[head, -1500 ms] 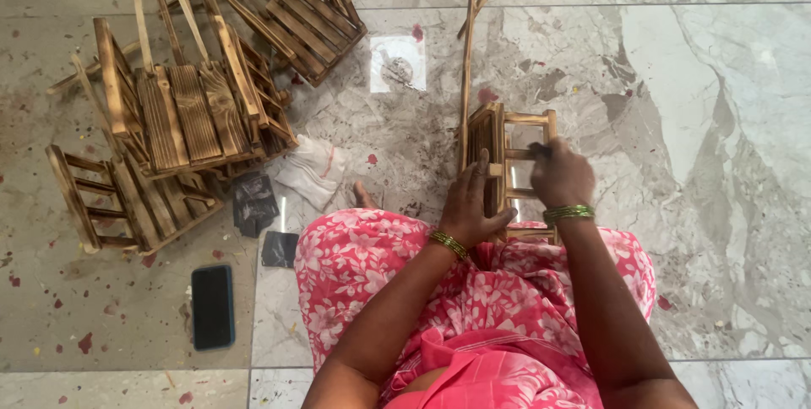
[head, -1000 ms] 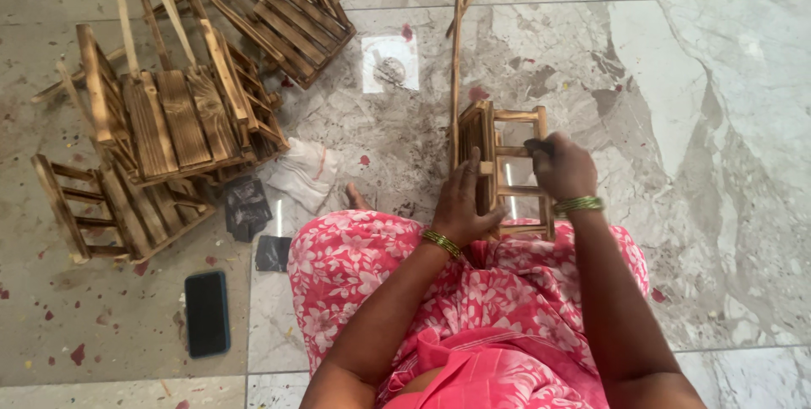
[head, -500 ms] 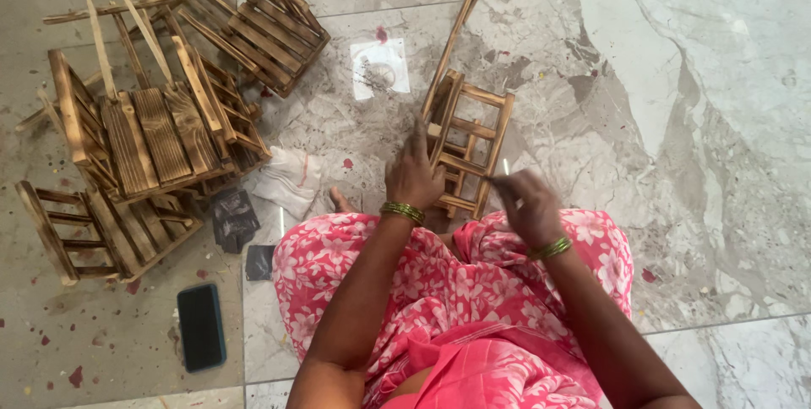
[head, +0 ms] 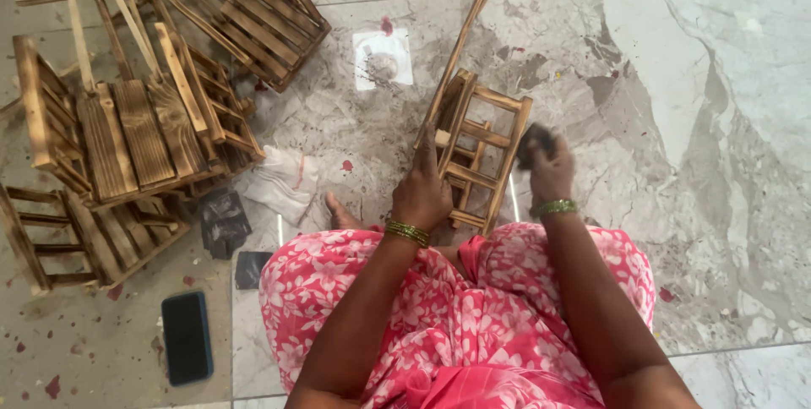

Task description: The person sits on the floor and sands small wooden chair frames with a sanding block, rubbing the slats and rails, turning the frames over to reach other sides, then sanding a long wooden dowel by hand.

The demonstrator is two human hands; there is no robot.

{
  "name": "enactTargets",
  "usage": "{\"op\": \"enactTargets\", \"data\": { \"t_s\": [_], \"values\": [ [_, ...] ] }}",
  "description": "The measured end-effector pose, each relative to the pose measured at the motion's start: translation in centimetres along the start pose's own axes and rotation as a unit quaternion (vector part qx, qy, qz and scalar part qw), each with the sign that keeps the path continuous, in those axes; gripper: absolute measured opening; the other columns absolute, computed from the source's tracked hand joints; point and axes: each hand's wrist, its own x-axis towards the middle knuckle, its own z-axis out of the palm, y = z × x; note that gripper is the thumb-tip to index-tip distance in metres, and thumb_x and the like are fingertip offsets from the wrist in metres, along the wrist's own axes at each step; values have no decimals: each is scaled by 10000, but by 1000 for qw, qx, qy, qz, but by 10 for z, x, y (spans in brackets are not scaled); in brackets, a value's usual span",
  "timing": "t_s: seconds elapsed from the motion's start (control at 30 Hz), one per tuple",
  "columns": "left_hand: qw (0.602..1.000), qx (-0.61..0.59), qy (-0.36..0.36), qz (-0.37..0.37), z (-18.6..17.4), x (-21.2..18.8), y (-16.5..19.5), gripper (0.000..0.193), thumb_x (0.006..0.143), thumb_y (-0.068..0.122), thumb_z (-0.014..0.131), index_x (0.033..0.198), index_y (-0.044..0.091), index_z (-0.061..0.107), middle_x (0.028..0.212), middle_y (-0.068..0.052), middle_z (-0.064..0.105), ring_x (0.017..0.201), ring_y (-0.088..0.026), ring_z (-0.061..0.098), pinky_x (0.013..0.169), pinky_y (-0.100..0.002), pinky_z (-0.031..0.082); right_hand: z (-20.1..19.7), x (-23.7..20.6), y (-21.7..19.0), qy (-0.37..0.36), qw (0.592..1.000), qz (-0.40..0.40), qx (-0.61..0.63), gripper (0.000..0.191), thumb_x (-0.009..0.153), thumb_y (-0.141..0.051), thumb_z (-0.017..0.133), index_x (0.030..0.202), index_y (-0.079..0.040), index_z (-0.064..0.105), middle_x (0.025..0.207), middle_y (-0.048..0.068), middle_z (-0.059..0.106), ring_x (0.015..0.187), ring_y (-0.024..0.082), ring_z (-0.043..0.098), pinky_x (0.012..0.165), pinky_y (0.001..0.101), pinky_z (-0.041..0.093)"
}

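Though scorched, slatted wooden frame (head: 475,151).

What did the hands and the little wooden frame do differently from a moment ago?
The wooden frame tipped over to lean the other way. The right hand slid from its top to its right side, with a dark pad. The left hand kept holding the frame. The stacked racks and phone stayed put.

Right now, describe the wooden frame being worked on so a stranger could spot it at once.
On the grey marble floor, directly ahead of the pink floral lap, stands one small scorched-brown slatted wooden frame. The left hand steadies it. Unlike the stacked frames at far left, it stands alone.
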Motion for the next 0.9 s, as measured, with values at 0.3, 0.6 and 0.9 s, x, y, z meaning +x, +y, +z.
{"op": "enactTargets", "data": {
  "t_s": [0.3, 0.6, 0.9],
  "values": [
    [999, 1, -35, -31, -4, -7, 1, 1108, 727, 41, 615, 1604, 178, -49, 1670, -172, 305, 917, -483, 691, 686, -553, 575, 7, -14, 10, -212, 908, 239, 271, 241, 1002, -46, 590, 1227, -61, 674, 1081, 59, 749, 940, 152, 721, 819, 291, 606],
    [997, 23, -58, -45, -7, -7, -1, 1169, 714, 21, 639, 1603, 215, -94, 1675, -144, 288, 910, -440, 710, 697, -512, 595, 5, -5, 23, -229, 902, 206, 303, 208, 1039, -54, 611, 1232, -43, 688, 1065, 63, 743, 894, 141, 713, 764, 280, 589],
    [999, 13, -31, -14, -5, -9, -4, 1179, 720, 29, 660, 1621, 198, -81, 1641, -177, 344, 947, -450, 703, 720, -520, 591, 7, -7, 17, -220, 909, 190, 298, 269, 980, -88, 655, 1245, -99, 695, 1070, 44, 749, 890, 126, 699, 730, 285, 579]
  ]
}}
